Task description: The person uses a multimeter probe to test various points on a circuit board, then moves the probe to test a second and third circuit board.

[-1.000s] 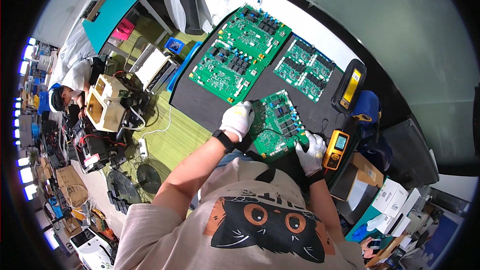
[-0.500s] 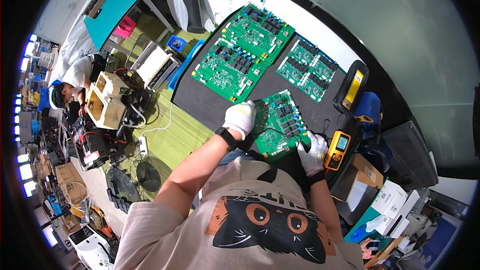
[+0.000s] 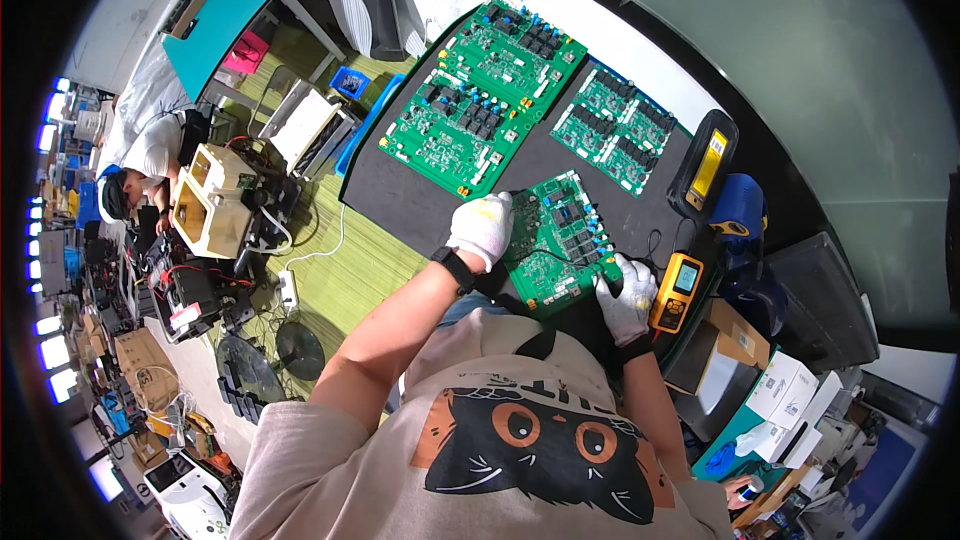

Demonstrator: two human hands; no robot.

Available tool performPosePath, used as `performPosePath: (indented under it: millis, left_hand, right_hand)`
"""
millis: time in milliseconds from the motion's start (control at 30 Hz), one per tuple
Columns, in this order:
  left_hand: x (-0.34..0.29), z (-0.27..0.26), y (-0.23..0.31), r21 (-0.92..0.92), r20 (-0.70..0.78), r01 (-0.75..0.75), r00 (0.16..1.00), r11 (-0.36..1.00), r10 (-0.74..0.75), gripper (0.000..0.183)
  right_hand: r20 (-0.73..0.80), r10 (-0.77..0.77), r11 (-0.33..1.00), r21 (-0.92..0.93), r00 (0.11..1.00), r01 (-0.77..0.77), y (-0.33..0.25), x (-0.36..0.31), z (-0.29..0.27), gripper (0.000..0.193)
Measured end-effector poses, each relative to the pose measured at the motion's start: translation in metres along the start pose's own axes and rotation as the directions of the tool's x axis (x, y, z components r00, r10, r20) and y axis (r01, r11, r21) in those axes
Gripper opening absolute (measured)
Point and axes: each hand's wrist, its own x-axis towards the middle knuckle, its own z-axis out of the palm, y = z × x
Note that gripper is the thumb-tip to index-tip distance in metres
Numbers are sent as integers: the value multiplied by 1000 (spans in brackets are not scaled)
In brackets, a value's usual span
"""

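Note:
A green circuit board (image 3: pixel 545 275) with black and blue parts lies at the near edge of the dark mat, right in front of me. My left hand (image 3: pixel 482 227), in a white glove, grips its left edge; the fingertips are partly hidden. At the board's near right corner, my gloved right hand (image 3: pixel 628 298) holds the edge with its fingers bent. A thin black cable (image 3: pixel 548 259) crosses over the board. Beside my right hand is a yellow-orange handheld meter (image 3: pixel 680 290) with a small screen.
Large green boards (image 3: pixel 450 135) lie at the far left of the mat, and a panel of smaller boards (image 3: pixel 618 130) lies farther right. A black-and-yellow case (image 3: pixel 704 165), a blue device (image 3: pixel 738 206) and a cardboard box (image 3: pixel 735 335) line the right side. Another person (image 3: pixel 150 165) works at the left.
The whole view has shifted slightly. Both hands keep their places on the circuit board, with no clear movement against it.

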Motion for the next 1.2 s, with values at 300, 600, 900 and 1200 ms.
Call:
performPosePath:
  millis: [300,600,900,1200]
  left_hand:
    - [-1,-7,6,-65,-10,35,999,997,-36,20]
    - [1,-6,8,-55,1,70,998,996,-71,21]
    - [4,-4,2,-96,-4,18,1000,995,-19,19]
    - [9,-5,-1,-116,26,10,1000,993,-7,19]
  right_hand:
    - [12,-3,1000,-5,1000,3,-1,1,-2,55]
    - [27,14,1000,16,1000,-14,0,1,-2,57]
    - [26,18,1000,21,1000,-18,-1,2,-2,55]
    - [7,-1,1000,-3,1000,1,1,2,-3,55]
